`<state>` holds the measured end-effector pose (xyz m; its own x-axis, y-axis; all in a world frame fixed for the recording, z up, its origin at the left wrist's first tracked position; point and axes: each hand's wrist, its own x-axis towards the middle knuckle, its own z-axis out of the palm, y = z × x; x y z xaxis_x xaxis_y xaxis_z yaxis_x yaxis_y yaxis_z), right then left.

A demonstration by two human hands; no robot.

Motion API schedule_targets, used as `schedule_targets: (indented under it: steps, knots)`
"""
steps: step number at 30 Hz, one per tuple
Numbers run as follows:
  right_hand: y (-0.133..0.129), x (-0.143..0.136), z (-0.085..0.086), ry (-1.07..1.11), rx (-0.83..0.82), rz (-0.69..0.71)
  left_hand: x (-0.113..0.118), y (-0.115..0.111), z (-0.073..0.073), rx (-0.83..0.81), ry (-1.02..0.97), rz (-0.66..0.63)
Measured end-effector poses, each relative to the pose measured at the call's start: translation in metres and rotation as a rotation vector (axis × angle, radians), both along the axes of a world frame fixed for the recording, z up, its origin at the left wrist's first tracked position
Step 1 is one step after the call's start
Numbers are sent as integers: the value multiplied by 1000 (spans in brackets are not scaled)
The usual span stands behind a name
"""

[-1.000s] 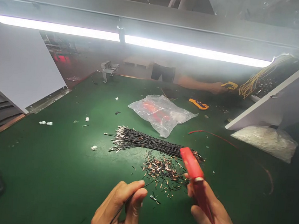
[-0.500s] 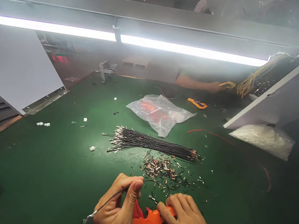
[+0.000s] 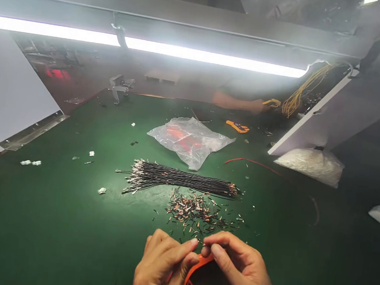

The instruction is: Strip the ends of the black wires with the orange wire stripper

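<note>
At the front edge, my left hand (image 3: pixel 166 265) is closed, thumb and forefinger pinched towards the right hand. My right hand (image 3: pixel 243 268) pinches beside it with its fingertips; what either hand holds is too small and covered to make out. Between and below them shows part of an orange wire stripper (image 3: pixel 201 264) with red on its handle. Just ahead lies a heap of black and copper wire scraps (image 3: pixel 190 212). Behind the heap, a bundle of black wires (image 3: pixel 179 178) lies crosswise, with metal terminals at the left and copper ends at the right.
Farther back are a clear plastic bag (image 3: pixel 190 140) with red contents, yellow pliers (image 3: pixel 237 127) and a red wire (image 3: pixel 252 161). A bag of pale parts (image 3: pixel 312 165) leans by the right panel. Another person's arm (image 3: pixel 237 102) is at the back.
My right hand has come off the wire stripper's body and turned its fingertips towards my left hand. The black wire in my left hand no longer shows. The view has swung right.
</note>
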<state>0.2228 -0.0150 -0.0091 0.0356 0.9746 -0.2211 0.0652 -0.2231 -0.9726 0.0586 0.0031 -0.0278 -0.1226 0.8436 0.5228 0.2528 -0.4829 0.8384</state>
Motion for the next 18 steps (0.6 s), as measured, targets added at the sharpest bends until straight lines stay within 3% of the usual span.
schedule_targets:
  steps: [6, 13, 18]
  knots:
    - [0, -4, -14, -195, 117, 18, 6, 0, -9, 166, 264, 15]
    - [7, -9, -31, -655, 642, -33, 6, -2, -10, 361, 494, 94]
    - [10, -13, -34, -688, 653, -53, 9, 1, -9, 477, 539, 191]
